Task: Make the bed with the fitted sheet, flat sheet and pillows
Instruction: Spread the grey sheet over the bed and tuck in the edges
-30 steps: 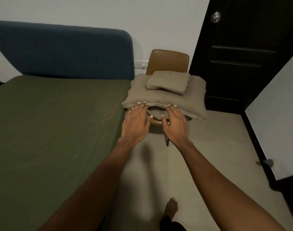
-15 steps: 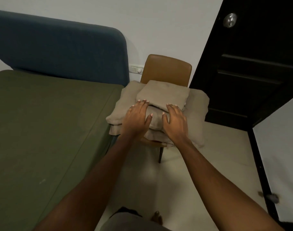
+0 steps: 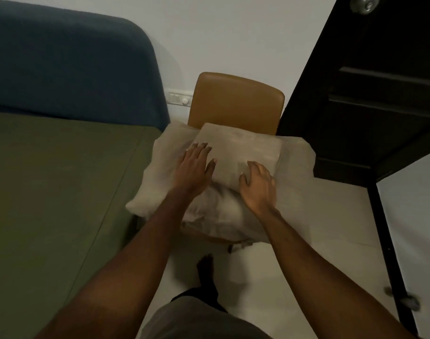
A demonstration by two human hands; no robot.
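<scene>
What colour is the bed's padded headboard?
Dark blue; the padded fabric headboard shows best in the head view.

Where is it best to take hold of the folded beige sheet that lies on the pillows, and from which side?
Take the folded sheet by its left and right ends, near the front edge, coming from the front: the chair back blocks the rear. It lies flat on soft pillows, so fingers can probably slide under each end.

A folded beige sheet lies atop stacked beige pillows beside the olive-covered bed.
</scene>
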